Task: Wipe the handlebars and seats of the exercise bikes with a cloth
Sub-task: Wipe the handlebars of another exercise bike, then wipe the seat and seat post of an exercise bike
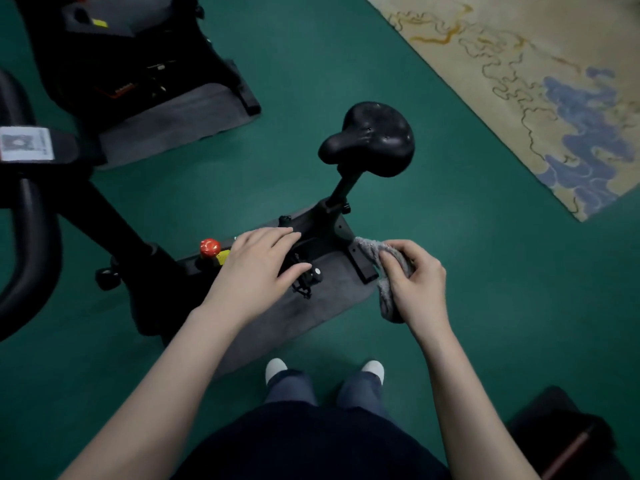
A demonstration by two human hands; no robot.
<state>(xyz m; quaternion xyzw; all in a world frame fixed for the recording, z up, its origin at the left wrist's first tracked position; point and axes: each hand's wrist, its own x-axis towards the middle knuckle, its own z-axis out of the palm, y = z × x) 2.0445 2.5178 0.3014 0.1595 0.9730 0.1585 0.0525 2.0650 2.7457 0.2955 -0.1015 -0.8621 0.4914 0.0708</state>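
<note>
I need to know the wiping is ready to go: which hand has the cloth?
The right hand grips the bunched grey cloth; the left hand, fingers straight, holds nothing.

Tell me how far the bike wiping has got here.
Done: nothing tells a wiped surface. In hand: the right hand grips the bunched grey cloth, away from the seat; the left hand is open. Left: the seat and the handlebar, neither touched.
</note>
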